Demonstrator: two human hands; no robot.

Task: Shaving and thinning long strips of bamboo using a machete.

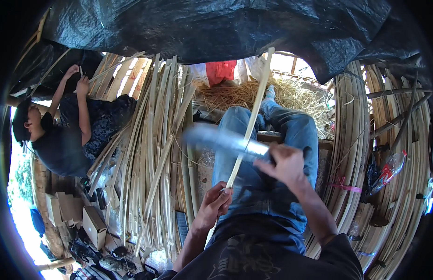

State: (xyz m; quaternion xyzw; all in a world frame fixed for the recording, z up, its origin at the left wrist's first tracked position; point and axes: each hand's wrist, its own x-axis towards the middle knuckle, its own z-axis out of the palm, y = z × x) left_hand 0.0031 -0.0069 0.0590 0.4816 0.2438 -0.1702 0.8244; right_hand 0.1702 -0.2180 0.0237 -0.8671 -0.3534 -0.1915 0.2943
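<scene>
A long pale bamboo strip (253, 116) slants up and away across my lap, its far end beyond my knees. My left hand (215, 205) is closed round it near my waist, and the strip's tail runs on below the hand. In my right hand (286, 163) is a machete (221, 140), gripped by the handle. Its broad blade points left and is smeared by motion. The blade crosses the strip above my left hand; whether it touches the strip I cannot tell.
Many split bamboo strips (151, 140) lie left of my legs. Bundled strips (349, 140) with a pink tie stand at right. Straw (300, 102) covers the ground ahead under a black tarp (216, 28). Another person (62, 144) sits at far left. Cardboard boxes (92, 224) stand lower left.
</scene>
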